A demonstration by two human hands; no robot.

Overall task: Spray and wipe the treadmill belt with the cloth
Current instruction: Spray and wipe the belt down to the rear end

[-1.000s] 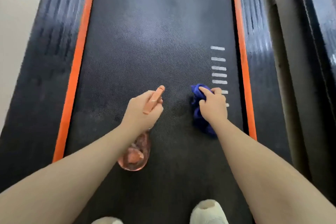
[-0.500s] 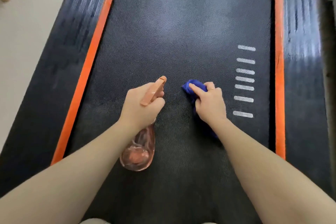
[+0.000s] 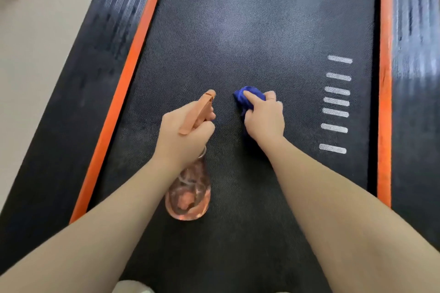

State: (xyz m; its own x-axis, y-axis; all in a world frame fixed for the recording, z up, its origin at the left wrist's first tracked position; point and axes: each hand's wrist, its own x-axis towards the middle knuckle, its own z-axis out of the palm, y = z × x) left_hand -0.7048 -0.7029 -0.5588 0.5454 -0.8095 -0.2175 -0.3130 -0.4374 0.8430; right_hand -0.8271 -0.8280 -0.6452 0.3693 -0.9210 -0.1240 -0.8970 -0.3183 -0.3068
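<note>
Meanwhile, at centre frame, the left hand [image 3: 184, 135] wraps the neck of a clear, pink-tinted plastic spray bottle [image 3: 189, 195], its orange nozzle aimed up-frame, presumably ready to wet more belt; just right of it, the right hand [image 3: 264, 119] clutches a bunched blue cloth [image 3: 247, 97], pressing it onto the black textured treadmill belt [image 3: 262, 31] to scrub.

single head cam, worn by the person, looked forward and steeply down along the treadmill belt [image 3: 262, 31], close over both forearms; frame ran from the floor [image 3: 35, 54] at left to the right side rail [image 3: 416, 126]; no second view to overlap
</note>
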